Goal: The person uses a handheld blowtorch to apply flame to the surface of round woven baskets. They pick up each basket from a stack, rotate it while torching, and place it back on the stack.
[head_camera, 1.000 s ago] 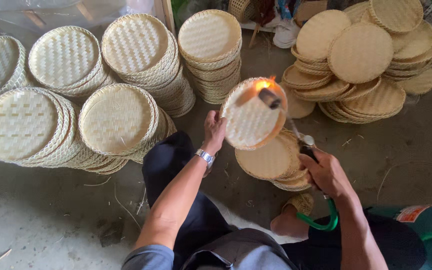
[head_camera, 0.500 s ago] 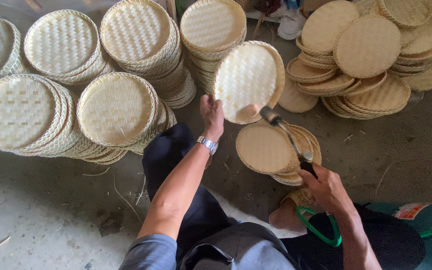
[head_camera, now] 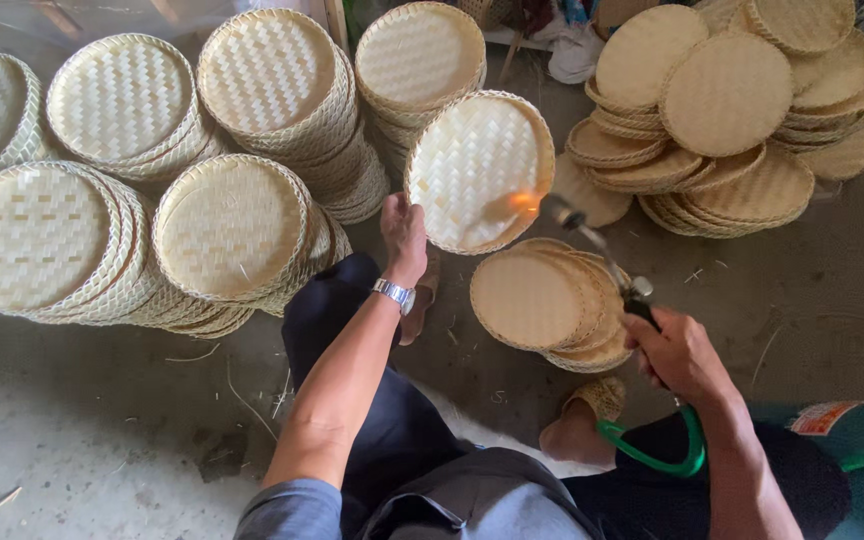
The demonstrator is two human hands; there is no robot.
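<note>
A gas torch (head_camera: 602,262) is gripped in the closed right hand (head_camera: 680,352), its green hose (head_camera: 652,455) looped by the knee. A woven bamboo tray (head_camera: 480,170) is held upright by its lower rim, pinched in the left hand (head_camera: 404,232), with the flame at its inner face. A darker stack (head_camera: 552,305) lies beneath; pale stacks (head_camera: 222,225) crowd the left, darker ones (head_camera: 732,110) the far right. Judging by these, much is singed, much remains. Bare floor (head_camera: 72,430) is left only near the legs.

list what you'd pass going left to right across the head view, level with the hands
pale tray stacks on the floor → left hand → woven tray it holds up → torch flame → torch → right hand → green hose
</note>
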